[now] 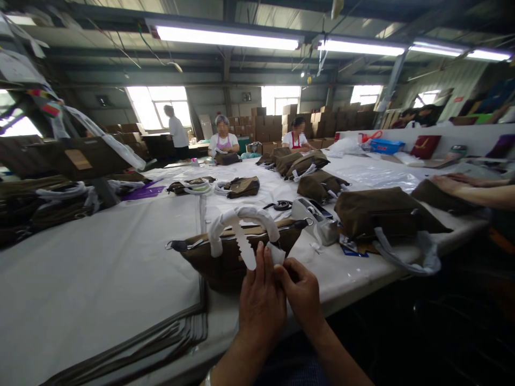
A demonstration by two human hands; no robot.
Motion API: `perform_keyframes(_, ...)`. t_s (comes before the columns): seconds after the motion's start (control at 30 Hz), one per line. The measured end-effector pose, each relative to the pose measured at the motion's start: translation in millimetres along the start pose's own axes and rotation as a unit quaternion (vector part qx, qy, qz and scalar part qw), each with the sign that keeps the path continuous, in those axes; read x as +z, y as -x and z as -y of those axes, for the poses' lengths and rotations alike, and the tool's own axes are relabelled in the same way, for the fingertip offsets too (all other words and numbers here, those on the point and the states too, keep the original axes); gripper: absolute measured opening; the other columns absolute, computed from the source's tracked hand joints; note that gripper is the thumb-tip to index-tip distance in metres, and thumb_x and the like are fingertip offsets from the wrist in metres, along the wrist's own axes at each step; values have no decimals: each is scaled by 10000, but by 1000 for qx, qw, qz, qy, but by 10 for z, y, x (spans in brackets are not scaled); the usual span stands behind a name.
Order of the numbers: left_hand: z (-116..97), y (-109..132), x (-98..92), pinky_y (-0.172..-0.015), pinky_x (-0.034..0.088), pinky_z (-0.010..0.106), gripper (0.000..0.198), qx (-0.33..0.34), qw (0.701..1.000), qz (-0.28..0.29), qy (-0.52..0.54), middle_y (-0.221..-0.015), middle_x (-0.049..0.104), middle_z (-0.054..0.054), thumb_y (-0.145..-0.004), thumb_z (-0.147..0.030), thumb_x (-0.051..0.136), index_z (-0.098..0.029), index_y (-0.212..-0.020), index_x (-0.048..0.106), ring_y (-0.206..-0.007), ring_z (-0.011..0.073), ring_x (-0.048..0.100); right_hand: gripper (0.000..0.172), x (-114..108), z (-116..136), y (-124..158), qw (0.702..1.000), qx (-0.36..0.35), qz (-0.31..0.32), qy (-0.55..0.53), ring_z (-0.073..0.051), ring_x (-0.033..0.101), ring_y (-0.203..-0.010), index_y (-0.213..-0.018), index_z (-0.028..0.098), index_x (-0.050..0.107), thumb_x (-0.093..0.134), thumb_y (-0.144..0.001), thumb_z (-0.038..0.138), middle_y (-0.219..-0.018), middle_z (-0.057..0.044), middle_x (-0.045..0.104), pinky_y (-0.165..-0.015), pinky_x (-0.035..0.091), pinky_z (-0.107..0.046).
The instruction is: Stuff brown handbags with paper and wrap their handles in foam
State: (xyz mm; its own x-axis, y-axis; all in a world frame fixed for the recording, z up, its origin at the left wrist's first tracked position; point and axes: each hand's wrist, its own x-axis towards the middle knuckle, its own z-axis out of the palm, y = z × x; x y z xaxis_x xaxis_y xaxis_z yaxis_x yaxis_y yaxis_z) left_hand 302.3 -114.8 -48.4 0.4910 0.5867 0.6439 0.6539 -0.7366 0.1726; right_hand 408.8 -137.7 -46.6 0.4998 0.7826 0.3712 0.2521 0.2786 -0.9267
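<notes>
Head view, bag: the brown bag sits on the near edge of the table, right in front of the person, zip side up.
Handle: the near handle arches above the zip, covered in white wrapping; a notched white strip slants down inside the arch.
Left hand: the left hand lies against the bag's front, fingers straight and close together, tips by the strip and the white flap; its thumb is hidden, so I cannot tell whether it grips.
Right hand: the right hand has thumb and forefinger drawn in just beside the flap's lower edge; whether they pinch it, I cannot tell.
Steadying: best, I judge, to let the left fingers brace the handle's foot so that the bag does not slide or tip.
Smoothing: the flap probably wants small, even pulls, kept flat; a hard tug could tear or crease it.
Elbow room: the grey dispenser and the neighbouring bag stand to the right, so a compact wrist movement seems wiser.
</notes>
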Motion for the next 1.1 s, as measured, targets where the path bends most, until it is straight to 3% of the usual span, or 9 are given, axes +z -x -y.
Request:
perform_keyframes(0.17, 96, -80, -190, -1207, 291, 514, 647, -66, 974, 63, 206, -1593, 336, 218, -937, -234, 500, -45, -1532, 330, -1507, 324, 270, 360, -43, 66, -47, 1000, 16, -2, -3, -119, 494, -575, -669, 188, 549, 661, -891, 448, -599, 27, 517, -542, 400, -224)
perform_keyframes(0.37, 348, -255, -475, -1020, 488, 406, 516, -298, 758, 146, 561, -1203, 727, 126, -893, -500, 627, -144, -1266, 654, -1207, 325, 625, 337, -123, 85, -142, 993, 60, 55, -86, -94, 461, -470, -750, 169, 623, 689, -874, 475, -538, 41, 503, -469, 363, -215)
perform_keyframes(0.53, 308, -248, -384, -785, 522, 287, 503, -340, 680, 169, 627, -960, 752, 77, -783, -466, 772, -137, -1144, 651, -895, 232, 690, 332, -64, 61, -116, 990, 58, 63, -116, -86, 452, -461, -758, 166, 618, 694, -869, 469, -567, 40, 509, -449, 352, -210)
perform_keyframes(0.67, 254, -250, -322, -671, 490, 251, 470, -360, 671, 167, 626, -840, 723, 57, -735, -478, 799, -127, -1018, 665, -763, 199, 658, 333, -167, 105, -159, 990, 41, 118, -68, -106, 495, -478, -792, 171, 657, 655, -892, 488, -558, 36, 527, -472, 391, -223)
perform_keyframes(0.77, 283, -258, -326, -675, 491, 263, 450, -370, 686, 166, 604, -848, 730, 66, -738, -482, 789, -134, -1003, 686, -784, 218, 663, 421, -523, 83, -454, 987, -6, 148, 59, -170, 625, -623, -787, 184, 711, 566, -918, 557, -624, -14, 644, -644, 508, -281)
perform_keyframes(0.83, 315, -260, -317, -662, 493, 275, 466, -380, 697, 165, 585, -843, 738, 72, -707, -502, 801, -139, -982, 701, -789, 240, 669, 486, -873, -1, -806, 986, -16, 28, 161, -210, 659, -723, -841, 187, 735, 503, -920, 606, -666, -42, 680, -769, 523, -327)
perform_keyframes(0.93, 339, -264, -271, -653, 493, 284, 496, -389, 702, 154, 576, -824, 744, 74, -659, -530, 817, -145, -955, 718, -784, 257, 674, 391, -1388, -199, -1428, 967, 11, -93, 235, -267, 633, -1020, -978, 172, 723, 548, -900, 513, -1043, -125, 723, -968, 454, -389)
perform_keyframes(1.0, 341, -269, -235, -675, 503, 293, 510, -389, 700, 146, 581, -828, 749, 77, -648, -545, 817, -146, -953, 725, -796, 264, 678, 249, -1620, -337, -1779, 957, 45, -95, 270, -281, 568, -1183, -831, 181, 728, 661, -834, 421, -1175, -138, 693, -1073, 376, -386)
perform_keyframes(1.1, 351, -278, -200, -704, 516, 306, 519, -382, 709, 143, 575, -859, 759, 88, -645, -558, 814, -150, -956, 732, -837, 283, 685, 249, -1758, -503, -2086, 949, 120, -50, 286, -238, 622, -1081, -674, 173, 676, 715, -833, 360, -1017, -108, 729, -1056, 401, -399)
